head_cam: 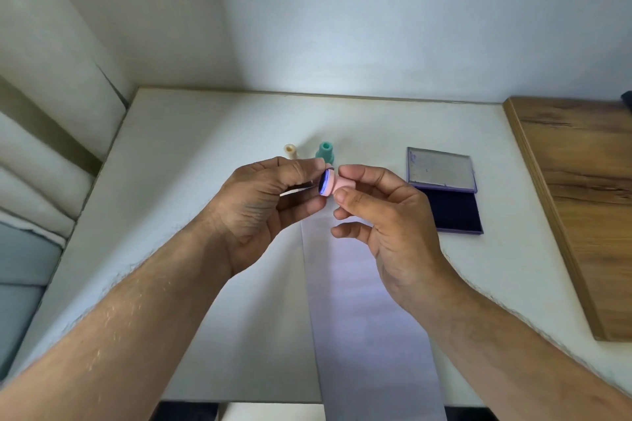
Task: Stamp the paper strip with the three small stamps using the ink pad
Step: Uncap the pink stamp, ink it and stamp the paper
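Pink stamp (337, 185) between both hands.

On the table (191, 154) a paper strip (369, 318) runs from the near edge toward the middle. Two small stamps (324, 151) stand side by side behind its far end. The open ink pad (444, 195) lies right of the strip, with a wooden board (581, 202) farther right.

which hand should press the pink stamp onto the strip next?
Right, probably. The right hand already pinches the pink stamp by its handle, directly above the paper strip. The left hand only touches the inked face end, a poor grip for pressing down.
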